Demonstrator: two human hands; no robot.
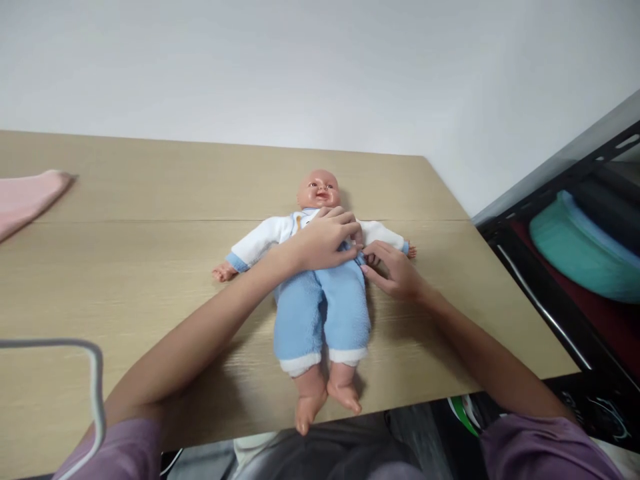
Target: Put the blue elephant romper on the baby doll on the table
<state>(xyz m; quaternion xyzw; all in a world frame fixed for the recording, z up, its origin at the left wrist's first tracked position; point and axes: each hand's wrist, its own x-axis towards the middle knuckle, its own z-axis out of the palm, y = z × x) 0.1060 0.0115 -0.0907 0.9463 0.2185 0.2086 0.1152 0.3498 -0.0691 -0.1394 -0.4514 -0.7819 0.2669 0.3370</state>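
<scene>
Doll is lying on its back on the table, head far, feet near; left hand is covering its chest, right hand just right of it, both pinching its waist cloth with narrow fingers

Baby doll on its back.
White top, blue trousers; head lay far, bare feet at the tabletop's near edge.

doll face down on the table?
No, the doll lies on its back on the table, face up, with the left hand and right hand on its torso.
</scene>
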